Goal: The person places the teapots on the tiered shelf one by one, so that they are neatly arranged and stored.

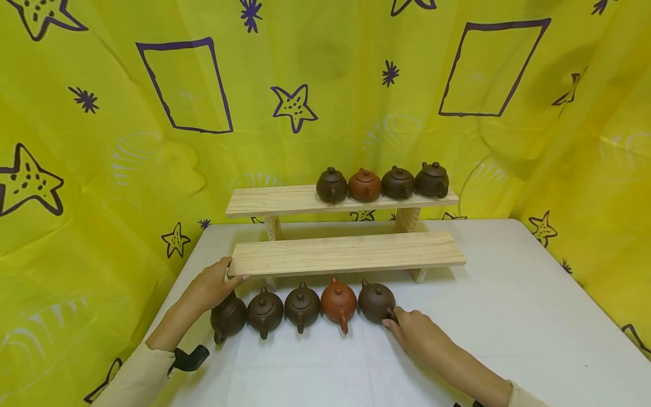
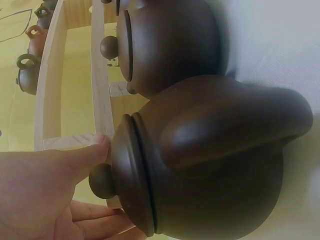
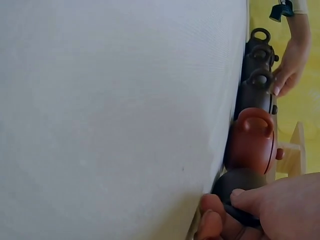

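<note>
My left hand (image 1: pixel 209 287) grips the left end of the lower wooden shelf (image 1: pixel 346 254), thumb at its front edge, as the left wrist view also shows. Just below that hand sits a dark brown teapot (image 2: pixel 220 200), its lid knob close to the palm. At the right end of the front row, my right hand (image 1: pixel 421 334) pinches the handle of another dark teapot (image 1: pixel 375 299), whose spout points toward the shelf. Left of it stands a reddish-orange teapot (image 1: pixel 338 301). Two more dark teapots, one (image 1: pixel 302 304) beside the other (image 1: pixel 265 310), fill the row between.
Behind, a higher wooden shelf (image 1: pixel 274 198) carries several teapots on its right half, among them an orange one (image 1: pixel 364 186). White cloth (image 1: pixel 513 316) covers the table. A yellow patterned curtain (image 1: pixel 335 96) hangs around the back and sides.
</note>
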`<action>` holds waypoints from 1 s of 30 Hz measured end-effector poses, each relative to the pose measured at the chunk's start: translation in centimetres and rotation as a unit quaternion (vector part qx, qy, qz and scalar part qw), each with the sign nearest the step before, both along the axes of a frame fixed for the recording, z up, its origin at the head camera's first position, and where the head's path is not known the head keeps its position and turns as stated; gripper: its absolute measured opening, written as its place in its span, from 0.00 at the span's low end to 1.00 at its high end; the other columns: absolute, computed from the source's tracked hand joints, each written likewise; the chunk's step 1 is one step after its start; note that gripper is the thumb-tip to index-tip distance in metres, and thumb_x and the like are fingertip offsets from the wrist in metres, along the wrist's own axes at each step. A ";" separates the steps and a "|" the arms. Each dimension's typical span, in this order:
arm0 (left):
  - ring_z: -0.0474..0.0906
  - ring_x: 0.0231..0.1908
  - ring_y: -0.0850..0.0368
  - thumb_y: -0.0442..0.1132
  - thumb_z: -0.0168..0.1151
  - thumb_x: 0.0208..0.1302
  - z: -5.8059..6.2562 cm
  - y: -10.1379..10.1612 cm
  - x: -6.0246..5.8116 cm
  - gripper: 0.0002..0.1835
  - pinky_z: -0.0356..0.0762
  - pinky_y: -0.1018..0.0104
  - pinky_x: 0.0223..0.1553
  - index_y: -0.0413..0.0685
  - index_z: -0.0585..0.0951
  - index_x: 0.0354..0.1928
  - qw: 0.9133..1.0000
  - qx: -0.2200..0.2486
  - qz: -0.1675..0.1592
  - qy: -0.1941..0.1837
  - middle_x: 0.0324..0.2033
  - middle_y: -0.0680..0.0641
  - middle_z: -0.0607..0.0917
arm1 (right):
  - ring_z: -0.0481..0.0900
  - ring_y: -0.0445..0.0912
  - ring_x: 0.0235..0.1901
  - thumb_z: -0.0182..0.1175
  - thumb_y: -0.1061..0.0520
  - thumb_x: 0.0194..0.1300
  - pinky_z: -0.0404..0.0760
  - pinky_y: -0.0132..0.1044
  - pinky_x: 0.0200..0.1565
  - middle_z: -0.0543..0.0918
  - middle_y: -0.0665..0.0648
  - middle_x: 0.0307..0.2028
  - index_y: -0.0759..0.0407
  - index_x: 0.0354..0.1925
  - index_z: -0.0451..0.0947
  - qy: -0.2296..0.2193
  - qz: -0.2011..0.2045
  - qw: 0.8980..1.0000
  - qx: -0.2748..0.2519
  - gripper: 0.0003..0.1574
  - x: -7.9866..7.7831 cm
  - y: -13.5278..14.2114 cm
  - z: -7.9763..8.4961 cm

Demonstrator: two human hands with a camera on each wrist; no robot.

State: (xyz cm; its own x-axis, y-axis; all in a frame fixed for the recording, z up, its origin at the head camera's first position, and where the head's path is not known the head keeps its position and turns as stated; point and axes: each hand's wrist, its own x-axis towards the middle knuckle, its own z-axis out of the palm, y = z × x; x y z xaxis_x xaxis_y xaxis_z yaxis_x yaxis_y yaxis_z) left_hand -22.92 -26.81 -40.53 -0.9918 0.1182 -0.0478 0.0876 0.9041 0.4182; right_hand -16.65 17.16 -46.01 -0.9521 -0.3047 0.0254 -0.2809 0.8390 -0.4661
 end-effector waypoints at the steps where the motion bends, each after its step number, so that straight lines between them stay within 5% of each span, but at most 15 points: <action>1: 0.75 0.63 0.23 0.52 0.61 0.78 0.0 0.0 0.0 0.41 0.77 0.33 0.58 0.21 0.62 0.73 1.000 0.001 0.000 0.000 0.66 0.19 0.73 | 0.74 0.43 0.20 0.62 0.54 0.78 0.75 0.35 0.23 0.75 0.51 0.19 0.63 0.36 0.76 0.003 0.005 1.000 -0.004 0.15 0.1 0.1 -0.1; 17: 0.73 0.65 0.23 0.51 0.62 0.78 0.0 -0.1 0.0 0.41 0.76 0.32 0.60 0.21 0.62 0.73 1.000 0.003 0.002 -0.009 0.67 0.19 0.72 | 0.62 0.33 0.17 0.60 0.55 0.79 0.66 0.27 0.21 0.65 0.42 0.17 0.56 0.34 0.72 0.060 0.062 0.996 -0.032 0.14 0.6 1.3 -0.6; 30: 0.75 0.64 0.25 0.51 0.62 0.78 0.2 0.1 -0.1 0.40 0.77 0.33 0.59 0.21 0.63 0.72 1.000 0.003 -0.001 -0.006 0.66 0.20 0.74 | 0.64 0.36 0.19 0.62 0.54 0.78 0.67 0.31 0.23 0.68 0.43 0.17 0.52 0.33 0.72 0.097 0.063 0.993 -0.021 0.14 0.3 0.1 2.8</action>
State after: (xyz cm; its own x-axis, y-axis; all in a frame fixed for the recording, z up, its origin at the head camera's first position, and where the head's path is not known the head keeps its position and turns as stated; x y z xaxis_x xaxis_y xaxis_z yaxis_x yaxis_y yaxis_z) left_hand -22.99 -26.75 -40.34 -0.9910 0.1199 -0.0589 0.0839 0.9017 0.4241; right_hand -16.31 17.29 -43.19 -0.8826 -0.4155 0.2198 -0.4700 0.7722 -0.4277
